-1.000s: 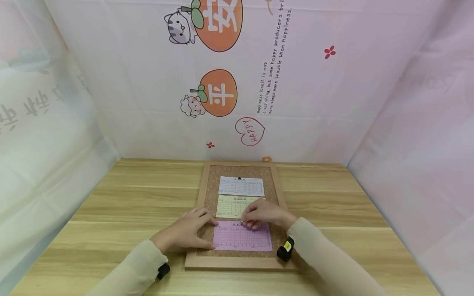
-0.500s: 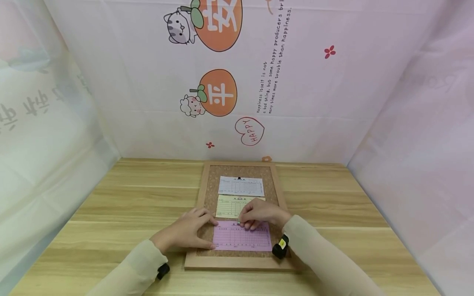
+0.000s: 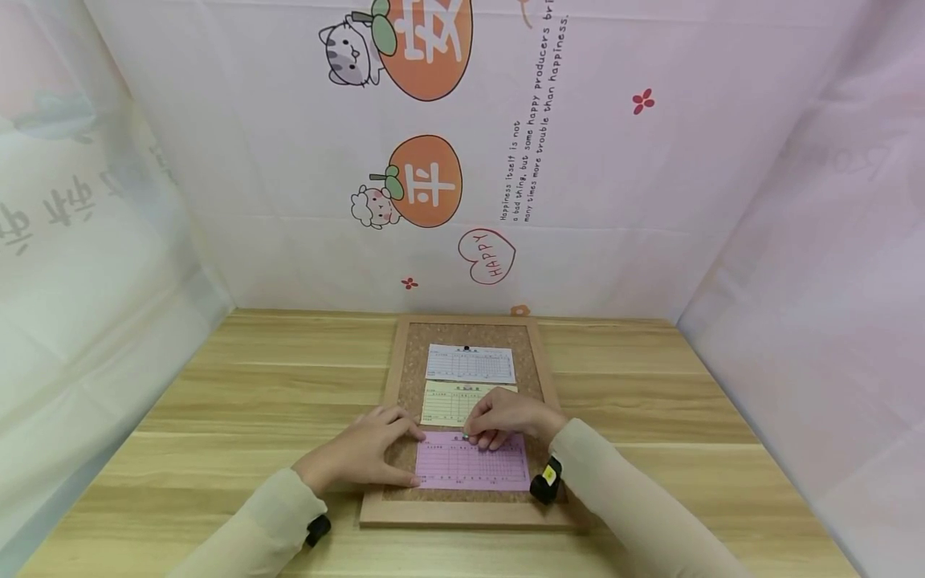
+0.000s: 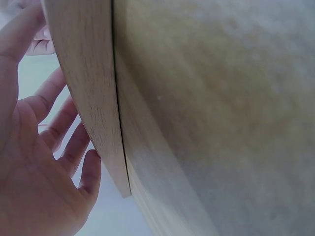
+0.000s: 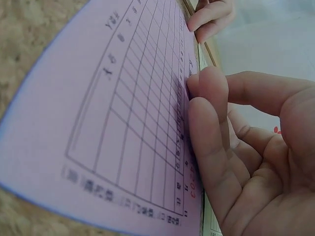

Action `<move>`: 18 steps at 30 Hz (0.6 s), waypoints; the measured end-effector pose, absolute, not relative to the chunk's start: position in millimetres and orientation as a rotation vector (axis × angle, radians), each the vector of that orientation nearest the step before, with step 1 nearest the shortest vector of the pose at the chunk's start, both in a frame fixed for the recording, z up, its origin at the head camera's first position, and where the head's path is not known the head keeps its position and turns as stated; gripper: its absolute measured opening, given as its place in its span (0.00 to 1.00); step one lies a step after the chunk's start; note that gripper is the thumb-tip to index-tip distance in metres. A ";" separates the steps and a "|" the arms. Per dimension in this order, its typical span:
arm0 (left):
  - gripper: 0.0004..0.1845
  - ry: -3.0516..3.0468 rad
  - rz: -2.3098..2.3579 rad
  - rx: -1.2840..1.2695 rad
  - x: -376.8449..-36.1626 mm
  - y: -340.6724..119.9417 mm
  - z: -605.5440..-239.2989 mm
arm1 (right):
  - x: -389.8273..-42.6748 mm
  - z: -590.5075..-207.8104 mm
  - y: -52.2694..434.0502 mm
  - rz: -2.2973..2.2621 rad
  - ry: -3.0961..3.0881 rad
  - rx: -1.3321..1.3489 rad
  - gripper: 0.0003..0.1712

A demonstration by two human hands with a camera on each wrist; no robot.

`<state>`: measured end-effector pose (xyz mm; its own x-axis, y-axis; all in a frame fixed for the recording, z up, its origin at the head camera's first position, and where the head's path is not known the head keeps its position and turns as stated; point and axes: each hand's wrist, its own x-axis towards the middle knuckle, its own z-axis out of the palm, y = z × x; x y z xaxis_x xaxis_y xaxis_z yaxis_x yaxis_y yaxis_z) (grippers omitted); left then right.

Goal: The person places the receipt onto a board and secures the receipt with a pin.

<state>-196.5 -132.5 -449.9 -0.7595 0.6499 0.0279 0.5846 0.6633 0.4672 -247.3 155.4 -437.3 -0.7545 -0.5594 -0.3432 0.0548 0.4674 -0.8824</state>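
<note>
A pink printed form slip lies on the lower part of a wood-framed cork board. My left hand rests at the board's left side, thumb and fingertips on the slip's left edge. In the left wrist view that hand lies spread along the wooden frame. At the slip's top edge my right hand pinches a small green push pin. The pin is hidden behind the right hand in the right wrist view, where the fingertips are right at the slip's top.
Above the pink slip lie a yellow slip with a pale pink pin and a white slip with a black pin. The wooden table extends around the board. Printed cloth hangs behind it.
My right hand has shifted slightly left along the pink slip's top edge with the push pin, then held nearly still. The left hand has stayed in place.
</note>
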 end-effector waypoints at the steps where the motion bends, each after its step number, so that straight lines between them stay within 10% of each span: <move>1: 0.32 2.737 0.690 1.022 -196.6 -132.6 -450.6 | -247.4 -437.5 155.5 -1.292 2.107 -0.416 0.07; 18: 0.33 2.742 0.697 1.039 -196.2 -132.2 -449.7 | -248.2 -439.6 157.1 -1.276 2.114 -0.433 0.07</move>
